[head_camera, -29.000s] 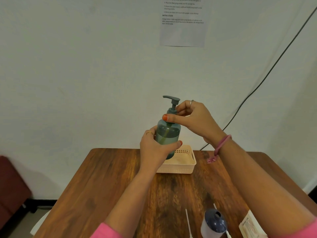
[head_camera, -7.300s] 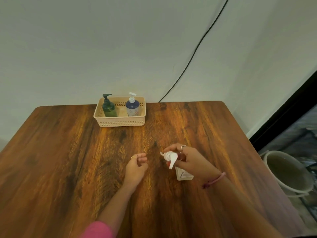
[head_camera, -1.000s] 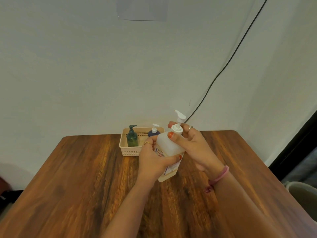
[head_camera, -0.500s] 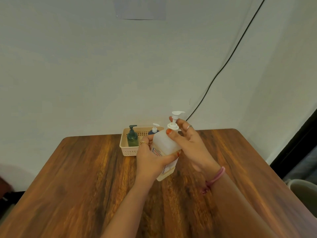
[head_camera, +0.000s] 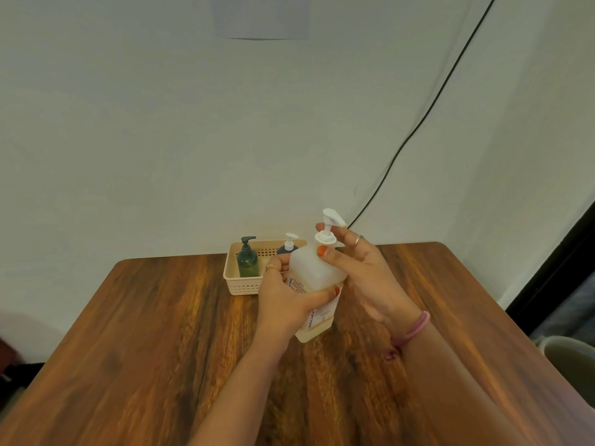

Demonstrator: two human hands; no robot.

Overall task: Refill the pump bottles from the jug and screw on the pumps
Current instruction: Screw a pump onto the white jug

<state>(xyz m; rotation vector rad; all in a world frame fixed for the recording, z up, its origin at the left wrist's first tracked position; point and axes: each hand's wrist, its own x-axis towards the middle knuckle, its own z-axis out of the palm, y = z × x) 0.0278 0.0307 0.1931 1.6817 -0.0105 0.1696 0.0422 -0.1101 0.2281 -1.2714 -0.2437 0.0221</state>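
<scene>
one head-worn wide-angle view only, looking forward and down from above the near edge of the wooden table [head_camera: 135,342], facing the white wall [head_camera: 161,140]. close over both forearms, far table edge and wall within frame.
</scene>
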